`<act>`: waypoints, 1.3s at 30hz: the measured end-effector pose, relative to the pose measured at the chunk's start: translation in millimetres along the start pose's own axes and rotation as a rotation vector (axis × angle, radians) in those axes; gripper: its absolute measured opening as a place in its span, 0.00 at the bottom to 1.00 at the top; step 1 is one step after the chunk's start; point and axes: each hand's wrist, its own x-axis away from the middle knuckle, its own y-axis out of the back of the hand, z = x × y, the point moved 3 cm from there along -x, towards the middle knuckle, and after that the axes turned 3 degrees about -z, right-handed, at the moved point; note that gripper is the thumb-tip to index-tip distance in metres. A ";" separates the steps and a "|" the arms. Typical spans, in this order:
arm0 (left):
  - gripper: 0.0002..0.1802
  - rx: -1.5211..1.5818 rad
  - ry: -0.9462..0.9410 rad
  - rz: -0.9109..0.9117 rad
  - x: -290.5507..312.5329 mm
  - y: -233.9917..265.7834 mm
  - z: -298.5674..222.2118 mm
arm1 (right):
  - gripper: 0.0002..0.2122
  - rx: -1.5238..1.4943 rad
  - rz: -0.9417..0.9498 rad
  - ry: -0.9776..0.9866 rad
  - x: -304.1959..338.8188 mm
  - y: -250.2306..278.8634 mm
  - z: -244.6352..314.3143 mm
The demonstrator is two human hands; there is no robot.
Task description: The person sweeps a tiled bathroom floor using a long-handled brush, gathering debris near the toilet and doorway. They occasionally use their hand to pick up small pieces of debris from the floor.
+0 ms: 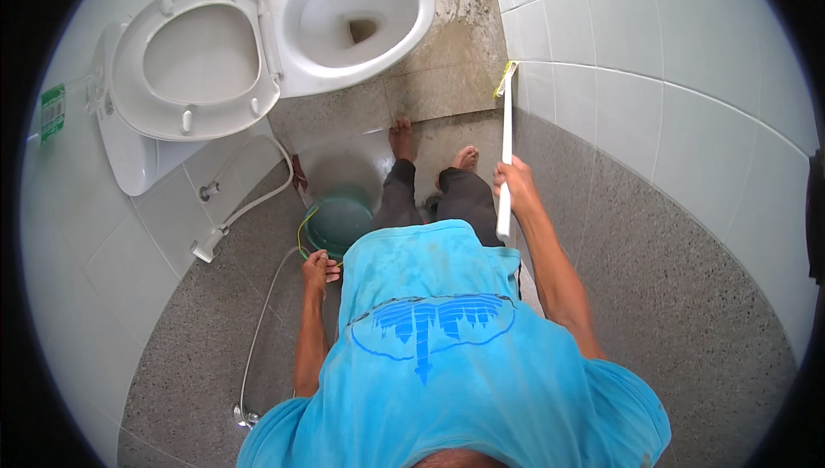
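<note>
My right hand (pixel 516 183) is closed around the white handle of a long-handled brush (pixel 507 133). Its head with yellow bristles points away from me, against the pale tiled wall at the right, near the floor. Down at my left side, my left hand (pixel 320 269) is closed on the thin yellow-green handle of a green bucket (pixel 337 220). The bucket stands or hangs just left of my legs; whether it touches the floor I cannot tell. My blue shirt hides part of its near side.
A white toilet (pixel 404 17) with its seat and lid (pixel 129 64) raised is ahead to the left. A white hose with a sprayer (pixel 206 247) hangs by the left wall. Dark stains (pixel 464 4) mark the floor beyond the toilet. My bare feet (pixel 401 139) stand near a floor step.
</note>
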 end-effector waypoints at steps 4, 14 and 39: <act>0.18 0.029 -0.066 0.015 1.8 -4.6 -19.2 | 0.02 -0.058 0.142 0.115 -52.6 -60.5 51.7; 0.18 -0.024 -0.001 -0.035 5.3 6.5 -10.9 | 0.26 0.424 -0.022 0.309 -13.0 -24.5 50.4; 0.18 0.031 -0.007 -0.014 16.7 -1.4 -4.7 | 0.10 -0.338 0.235 0.034 -57.6 -40.0 38.2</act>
